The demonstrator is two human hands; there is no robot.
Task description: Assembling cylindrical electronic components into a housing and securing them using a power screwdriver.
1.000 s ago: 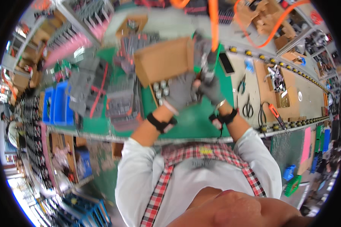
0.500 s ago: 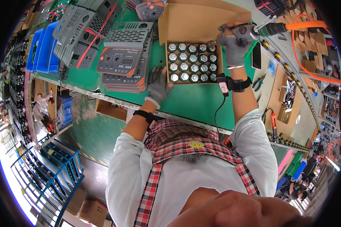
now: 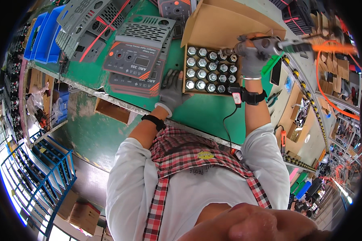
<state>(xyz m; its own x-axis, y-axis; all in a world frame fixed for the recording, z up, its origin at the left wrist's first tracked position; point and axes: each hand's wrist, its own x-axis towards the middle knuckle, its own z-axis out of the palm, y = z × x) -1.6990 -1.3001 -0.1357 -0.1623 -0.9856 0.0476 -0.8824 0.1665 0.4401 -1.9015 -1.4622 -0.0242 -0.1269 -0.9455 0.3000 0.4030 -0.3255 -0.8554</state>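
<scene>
An open cardboard box holds rows of silver hex-topped fittings with black bodies. My right hand, in a grey glove, is closed round an air screwdriver. The tool lies nearly level over the box's far right part, its tip at a fitting in the back row; whether they touch is hard to see. My left hand, also gloved, rests on the green bench mat with fingers stretched along the box's left side. A black wrist strap with a cord circles my right wrist.
Stacked grey printed panels lie left of my left hand, with bent vented metal housings and blue bins beyond. An orange air hose trails right. Pliers and a black phone-like slab lie beside the mat.
The screwdriver tip has shifted left along the back row, from the corner fitting to its neighbour. The view has turned slightly. My left hand stays at the box's left side.
</scene>
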